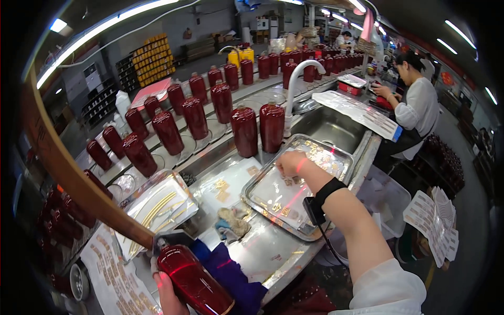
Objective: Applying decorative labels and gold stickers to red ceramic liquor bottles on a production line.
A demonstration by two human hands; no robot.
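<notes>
"So, where is the dark red bottle?"

"In the left hand, its fingers gripping it, just beside a purple cloth."

"And the right hand?"

"Over the metal tray with gold decals; whether its bent fingers pinch one can't be told."

There is one left hand and one right hand, one held red bottle and more than twenty other bottles; one white faucet, one sink, one metal tray with gold pieces too small to count, one purple cloth, one crumpled rag and one black wristband
</notes>
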